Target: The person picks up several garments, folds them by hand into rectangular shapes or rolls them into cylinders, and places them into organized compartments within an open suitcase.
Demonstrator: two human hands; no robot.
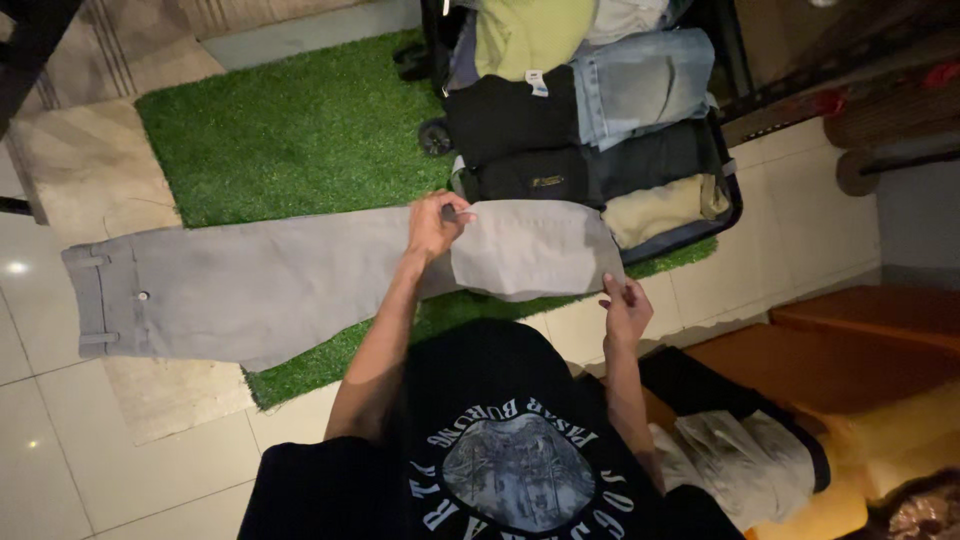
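Grey trousers [270,285] flat across green turf mat [290,130] | left hand [436,224] pinching folded leg end | right hand [626,310] gripping its lower edge (beside open suitcase [590,120])

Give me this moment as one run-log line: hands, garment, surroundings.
left hand: pinching folded-over leg end | right hand: holding leg hem edge | grey trousers: flat across green mat | open suitcase: holds folded clothes
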